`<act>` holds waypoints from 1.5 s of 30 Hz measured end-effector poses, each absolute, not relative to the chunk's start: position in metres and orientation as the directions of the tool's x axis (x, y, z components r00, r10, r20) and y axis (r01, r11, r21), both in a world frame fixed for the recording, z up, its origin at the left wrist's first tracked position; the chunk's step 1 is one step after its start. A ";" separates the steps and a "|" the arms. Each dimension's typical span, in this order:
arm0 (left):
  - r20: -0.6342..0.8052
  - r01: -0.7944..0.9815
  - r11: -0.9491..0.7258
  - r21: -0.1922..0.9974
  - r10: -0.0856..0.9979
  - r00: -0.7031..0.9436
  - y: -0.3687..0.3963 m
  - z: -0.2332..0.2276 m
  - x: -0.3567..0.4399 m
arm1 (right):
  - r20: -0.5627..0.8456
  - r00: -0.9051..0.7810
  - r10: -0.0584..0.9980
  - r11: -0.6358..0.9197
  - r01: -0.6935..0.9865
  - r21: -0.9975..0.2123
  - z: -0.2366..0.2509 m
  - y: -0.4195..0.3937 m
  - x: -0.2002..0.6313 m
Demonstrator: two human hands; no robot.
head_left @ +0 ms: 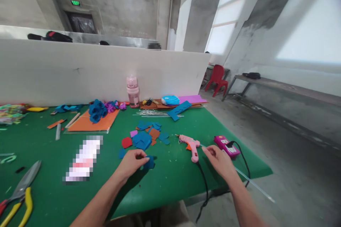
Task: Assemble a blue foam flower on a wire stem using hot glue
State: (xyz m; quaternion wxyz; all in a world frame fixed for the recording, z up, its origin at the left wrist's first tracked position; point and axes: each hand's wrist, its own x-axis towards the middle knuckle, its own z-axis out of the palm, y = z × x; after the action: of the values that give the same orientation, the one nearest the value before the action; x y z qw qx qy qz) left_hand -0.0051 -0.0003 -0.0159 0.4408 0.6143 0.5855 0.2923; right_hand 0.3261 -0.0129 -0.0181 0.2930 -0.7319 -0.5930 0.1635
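My left hand (pixel 133 161) pinches a small blue felt piece (pixel 149 162) between thumb and fingertips, just above the green table. Nearby lies a pile of cut felt, with blue pieces (pixel 142 140), a red piece (pixel 126 142) and brown pieces (pixel 154 134). A pink glue gun (pixel 189 143) with an orange trigger lies on its side, its nozzle toward the pile. Behind it, my right hand (pixel 218 159) has its fingers closed on a long clear glue stick (pixel 254 184), which runs from the gun's rear out past the table edge.
A magenta power strip (pixel 226 146) with a black plug sits by the right edge; a cord hangs over the front. Shears (pixel 25 186) lie at left. Blue felt flowers (pixel 98 110) rest on an orange sheet (pixel 89 123). A pink bottle (pixel 133 92) stands before the white partition (pixel 101 72).
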 end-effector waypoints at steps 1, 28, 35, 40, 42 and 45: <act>-0.142 0.504 0.052 0.862 0.980 0.142 0.000 -0.018 -0.005 | 0.065 0.222 0.973 -0.137 0.779 -0.611 -0.022 -0.009 0.326; -0.098 0.737 -0.022 0.675 0.988 0.119 0.005 -0.012 -0.007 | -0.209 0.201 0.957 -0.125 -0.363 -0.923 -0.002 -0.034 0.279; -0.111 0.754 -0.031 0.656 0.984 0.137 0.007 -0.015 -0.008 | -0.192 -0.098 0.977 -0.208 -0.200 -0.957 0.016 -0.052 0.259; -0.113 0.763 -0.025 0.645 0.985 0.127 0.008 -0.014 -0.007 | -0.185 -0.134 0.974 -0.162 0.165 -0.973 0.018 -0.057 0.239; -0.094 0.764 -0.034 0.644 0.988 0.123 0.007 -0.013 -0.007 | -0.191 -0.136 0.972 -0.146 0.286 -0.947 0.017 -0.057 0.234; -0.083 0.777 -0.038 0.629 0.990 0.115 0.006 -0.013 -0.007 | -0.189 -0.139 0.972 -0.118 0.403 -0.908 0.016 -0.058 0.228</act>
State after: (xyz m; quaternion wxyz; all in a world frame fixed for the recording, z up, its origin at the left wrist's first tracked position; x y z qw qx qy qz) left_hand -0.0069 0.0063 -0.0135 0.2757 0.6940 0.6363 0.1934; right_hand 0.2284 -0.0579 0.0164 0.3031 -0.5819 -0.5906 0.4697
